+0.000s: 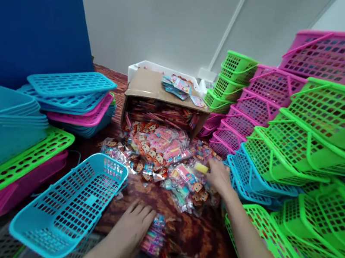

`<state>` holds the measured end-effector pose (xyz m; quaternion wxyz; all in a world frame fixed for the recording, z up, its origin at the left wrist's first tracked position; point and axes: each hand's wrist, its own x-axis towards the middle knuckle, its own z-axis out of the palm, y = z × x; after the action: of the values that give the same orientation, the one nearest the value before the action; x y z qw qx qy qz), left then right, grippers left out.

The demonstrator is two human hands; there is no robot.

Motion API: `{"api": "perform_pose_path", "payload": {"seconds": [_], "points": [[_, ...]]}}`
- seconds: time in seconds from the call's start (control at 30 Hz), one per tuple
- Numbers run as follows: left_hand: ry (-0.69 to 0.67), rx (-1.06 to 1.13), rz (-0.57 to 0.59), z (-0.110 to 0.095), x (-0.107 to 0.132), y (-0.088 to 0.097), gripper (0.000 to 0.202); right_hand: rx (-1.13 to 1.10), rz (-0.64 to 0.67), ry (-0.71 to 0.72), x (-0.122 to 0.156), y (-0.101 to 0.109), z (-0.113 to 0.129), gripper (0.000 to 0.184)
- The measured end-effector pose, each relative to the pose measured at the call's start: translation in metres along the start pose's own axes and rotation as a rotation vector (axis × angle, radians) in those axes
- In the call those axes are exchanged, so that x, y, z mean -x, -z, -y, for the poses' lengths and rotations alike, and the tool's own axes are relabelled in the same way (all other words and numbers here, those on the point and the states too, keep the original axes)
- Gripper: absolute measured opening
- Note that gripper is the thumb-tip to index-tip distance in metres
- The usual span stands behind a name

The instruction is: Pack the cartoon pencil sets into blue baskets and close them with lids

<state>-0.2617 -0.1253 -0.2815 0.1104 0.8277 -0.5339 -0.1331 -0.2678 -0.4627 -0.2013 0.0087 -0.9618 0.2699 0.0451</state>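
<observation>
My left hand (133,228) is closed at the near edge of the table, its fingers pressed against a row of small plastic packets (154,238). Those packets show pink, teal and purple contents and stand packed side by side. My right hand (218,175) reaches to the right side of a loose pile of clear packets (160,144) with cartoon heads on them. Its fingers are bent down, and a yellow piece (201,168) lies by the fingertips. What those fingers hold is hidden. Left of my left hand sits an empty blue basket (64,208).
Behind the pile, a cardboard box (147,82) lies on its side, with colourful cards (176,85) on top. Stacked blue, pink and green baskets (68,86) stand at left. Tall stacks of filled baskets (287,151) crowd the right. A blue panel (30,15) rises at far left.
</observation>
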Motion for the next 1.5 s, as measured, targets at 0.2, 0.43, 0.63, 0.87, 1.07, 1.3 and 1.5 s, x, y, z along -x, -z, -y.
{"api": "perform_pose_path", "payload": {"seconds": [0.2, 0.43, 0.63, 0.87, 1.07, 1.3, 1.5], "points": [[0.035, 0.024, -0.024, -0.004, 0.003, 0.001, 0.072, 0.035, 0.144, -0.023, -0.007, -0.005, 0.005, 0.038], [0.021, -0.012, 0.013, -0.005, -0.001, 0.010, 0.066, 0.058, 0.094, -0.036, -0.013, 0.010, 0.006, 0.038], [-0.005, -0.014, 0.007, -0.005, -0.001, 0.013, 0.067, 0.013, 0.046, 0.041, 0.012, -0.005, 0.015, 0.024], [0.018, -0.011, -0.002, -0.007, 0.000, 0.010, 0.065, 0.003, 0.011, -0.061, 0.027, -0.022, 0.012, 0.037], [0.010, -0.007, 0.000, -0.008, -0.001, 0.016, 0.062, 0.011, 0.035, -0.094, 0.034, -0.022, 0.014, 0.043], [0.013, 0.010, -0.007, -0.007, -0.001, 0.015, 0.060, -0.073, -0.143, -0.089, 0.059, 0.001, 0.018, 0.029], [0.034, 0.025, 0.004, -0.008, 0.001, 0.014, 0.061, -1.240, 0.043, 0.153, 0.079, -0.006, 0.043, 0.046]]}}
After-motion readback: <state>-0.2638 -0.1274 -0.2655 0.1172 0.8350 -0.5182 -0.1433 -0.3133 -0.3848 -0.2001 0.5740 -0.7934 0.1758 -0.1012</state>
